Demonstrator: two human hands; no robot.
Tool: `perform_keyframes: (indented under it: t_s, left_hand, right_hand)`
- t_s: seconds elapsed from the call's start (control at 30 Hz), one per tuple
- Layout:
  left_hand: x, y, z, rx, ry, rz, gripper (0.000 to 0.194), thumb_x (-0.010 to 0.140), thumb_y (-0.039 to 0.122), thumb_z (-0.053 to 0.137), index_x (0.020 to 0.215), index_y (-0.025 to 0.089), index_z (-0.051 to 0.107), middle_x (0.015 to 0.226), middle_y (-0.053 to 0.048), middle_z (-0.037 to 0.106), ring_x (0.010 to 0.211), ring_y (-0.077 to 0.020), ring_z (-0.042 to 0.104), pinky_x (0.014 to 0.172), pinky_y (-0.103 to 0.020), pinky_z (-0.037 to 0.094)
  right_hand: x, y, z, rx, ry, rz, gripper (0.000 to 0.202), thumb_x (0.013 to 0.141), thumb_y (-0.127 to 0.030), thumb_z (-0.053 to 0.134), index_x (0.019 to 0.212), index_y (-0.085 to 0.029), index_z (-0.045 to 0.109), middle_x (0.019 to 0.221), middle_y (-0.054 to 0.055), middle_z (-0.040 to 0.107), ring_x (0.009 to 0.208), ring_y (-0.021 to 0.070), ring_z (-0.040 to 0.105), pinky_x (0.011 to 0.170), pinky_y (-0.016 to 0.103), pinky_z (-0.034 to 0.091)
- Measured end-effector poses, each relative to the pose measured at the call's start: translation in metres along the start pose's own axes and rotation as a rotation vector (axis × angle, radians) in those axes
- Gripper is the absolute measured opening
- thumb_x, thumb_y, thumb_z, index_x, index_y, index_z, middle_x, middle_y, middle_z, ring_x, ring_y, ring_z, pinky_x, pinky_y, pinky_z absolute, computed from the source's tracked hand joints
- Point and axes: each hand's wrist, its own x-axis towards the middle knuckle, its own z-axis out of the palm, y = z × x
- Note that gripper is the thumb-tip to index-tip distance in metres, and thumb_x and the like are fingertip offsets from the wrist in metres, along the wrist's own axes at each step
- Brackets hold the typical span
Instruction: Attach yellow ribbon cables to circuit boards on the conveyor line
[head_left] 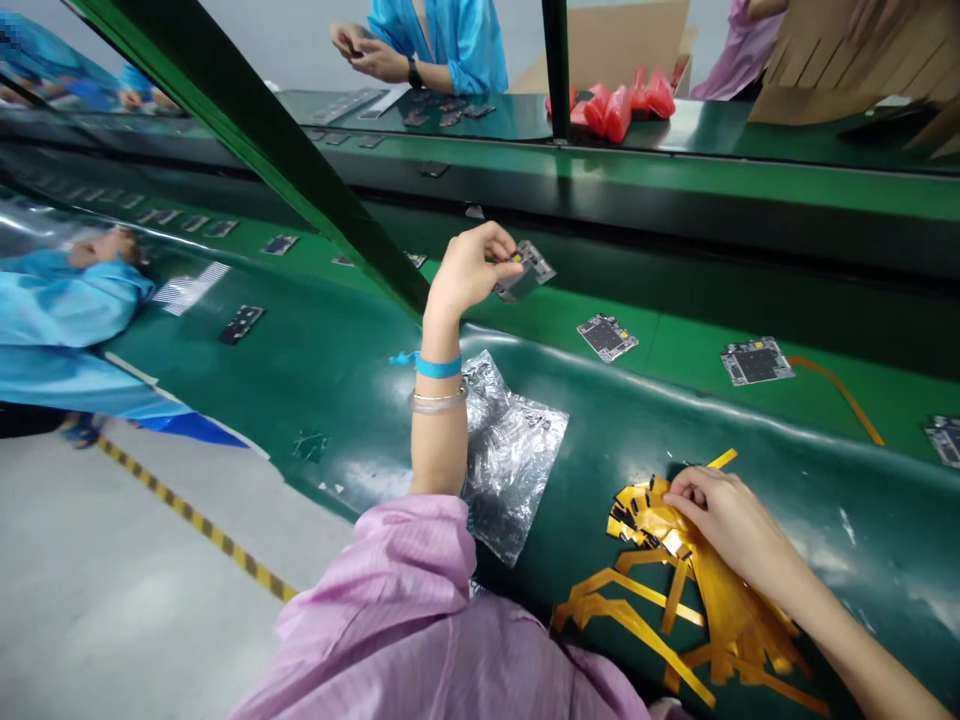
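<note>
My left hand (480,262) is raised over the green strip, its thumb and fingers pinching the edge of a circuit board (527,272). Lower right, my right hand (709,500) has its fingertips closed on the pile of orange flex cables (720,590); whether one cable is pinched is hard to make out. Black connector ends cluster left of those fingertips. Further boards lie on the strip: one (607,337) right of my left hand, and another (756,361) with an orange cable (844,390) extending from it.
A crumpled clear bag (517,455) lies beside my left forearm. A dark board (242,324) rests on the green table (337,350) to the left. A green post (262,150) slants overhead. People in blue sleeves work at left and across; red bags (619,108) sit behind.
</note>
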Motion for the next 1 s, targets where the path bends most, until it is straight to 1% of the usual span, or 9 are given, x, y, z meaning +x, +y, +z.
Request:
perform_keyframes:
  t_s: [0.13, 0.23, 0.33, 0.47, 0.6, 0.73, 0.77, 0.87, 1.0]
  left_hand:
    - [-0.02, 0.06, 0.016, -0.255, 0.03, 0.184, 0.019, 0.077, 0.015, 0.076, 0.096, 0.013, 0.07, 0.09, -0.003, 0.071, 0.089, -0.0175, 0.065, 0.087, -0.032, 0.051]
    - [-0.041, 0.095, 0.032, -0.385, -0.088, 0.231, 0.012, 0.079, 0.017, 0.074, 0.089, 0.012, 0.069, 0.089, -0.003, 0.07, 0.089, -0.0172, 0.065, 0.086, -0.031, 0.051]
    - [-0.061, 0.117, 0.047, -0.532, -0.284, 0.223, 0.016, 0.08, 0.025, 0.075, 0.087, 0.013, 0.065, 0.089, -0.002, 0.068, 0.088, -0.016, 0.063, 0.085, -0.03, 0.05]
    - [-0.085, 0.135, 0.057, -0.734, -0.649, 0.107, 0.022, 0.088, 0.03, 0.068, 0.093, 0.017, 0.051, 0.077, 0.003, 0.058, 0.07, -0.0097, 0.055, 0.067, -0.023, 0.046]
    - [-0.107, 0.15, 0.05, -0.652, -0.881, 0.018, 0.022, 0.095, 0.033, 0.061, 0.098, 0.022, 0.042, 0.058, 0.012, 0.04, 0.05, -0.0062, 0.033, 0.05, -0.02, 0.025]
    - [-0.124, 0.162, 0.039, -0.571, -0.953, 0.073, 0.023, 0.096, 0.036, 0.06, 0.095, 0.022, 0.041, 0.055, 0.012, 0.039, 0.051, -0.0064, 0.03, 0.05, -0.021, 0.025]
    - [-0.128, 0.165, 0.037, -0.556, -0.964, 0.089, 0.023, 0.096, 0.036, 0.06, 0.094, 0.022, 0.041, 0.056, 0.011, 0.042, 0.051, -0.0065, 0.031, 0.05, -0.021, 0.026]
    - [-0.137, 0.17, 0.033, -0.527, -0.997, 0.124, 0.023, 0.097, 0.034, 0.059, 0.092, 0.022, 0.04, 0.059, 0.01, 0.052, 0.053, -0.0071, 0.04, 0.052, -0.021, 0.03]
    - [-0.147, 0.176, 0.03, -0.481, -1.002, 0.156, 0.023, 0.098, 0.031, 0.059, 0.09, 0.022, 0.04, 0.061, 0.008, 0.06, 0.053, -0.0078, 0.046, 0.055, -0.023, 0.034]
  right_hand:
    - [0.0, -0.002, -0.001, 0.023, 0.035, 0.06, 0.018, 0.09, -0.042, 0.064, 0.087, -0.024, 0.067, 0.084, 0.006, 0.075, 0.08, 0.0281, 0.07, 0.071, 0.037, 0.047]
    - [-0.002, -0.006, -0.001, 0.057, 0.033, 0.082, 0.014, 0.086, -0.037, 0.067, 0.08, -0.025, 0.068, 0.078, 0.004, 0.075, 0.074, 0.0271, 0.07, 0.07, 0.037, 0.045]
    - [-0.002, -0.01, -0.004, 0.127, 0.022, 0.069, 0.019, 0.091, -0.037, 0.065, 0.076, -0.026, 0.072, 0.072, 0.0, 0.075, 0.066, 0.0235, 0.068, 0.073, 0.036, 0.046]
    - [-0.003, -0.012, -0.008, 0.236, 0.072, 0.042, 0.025, 0.095, -0.041, 0.063, 0.081, -0.028, 0.079, 0.087, 0.002, 0.081, 0.081, 0.0271, 0.073, 0.082, 0.04, 0.05]
    - [-0.015, -0.019, -0.014, 0.364, 0.244, 0.04, 0.025, 0.097, -0.046, 0.063, 0.093, -0.026, 0.077, 0.111, 0.007, 0.079, 0.106, 0.0293, 0.071, 0.098, 0.046, 0.05]
    - [-0.036, -0.042, -0.026, 0.797, 0.714, 0.027, 0.011, 0.102, -0.035, 0.06, 0.111, -0.029, 0.062, 0.088, 0.0, 0.07, 0.086, 0.0205, 0.069, 0.087, 0.039, 0.055]
    - [-0.041, -0.049, -0.029, 0.845, 0.78, 0.006, 0.011, 0.1, -0.032, 0.064, 0.11, -0.029, 0.062, 0.082, -0.002, 0.065, 0.079, 0.0188, 0.067, 0.081, 0.036, 0.055]
    - [-0.048, -0.062, -0.036, 0.711, 0.749, -0.013, 0.012, 0.091, -0.025, 0.074, 0.102, -0.026, 0.068, 0.072, -0.004, 0.053, 0.063, 0.0142, 0.054, 0.063, 0.027, 0.049]
    - [-0.05, -0.065, -0.038, 0.547, 0.688, 0.027, 0.003, 0.092, -0.023, 0.073, 0.093, -0.025, 0.072, 0.063, -0.006, 0.045, 0.054, 0.0121, 0.047, 0.057, 0.026, 0.045]
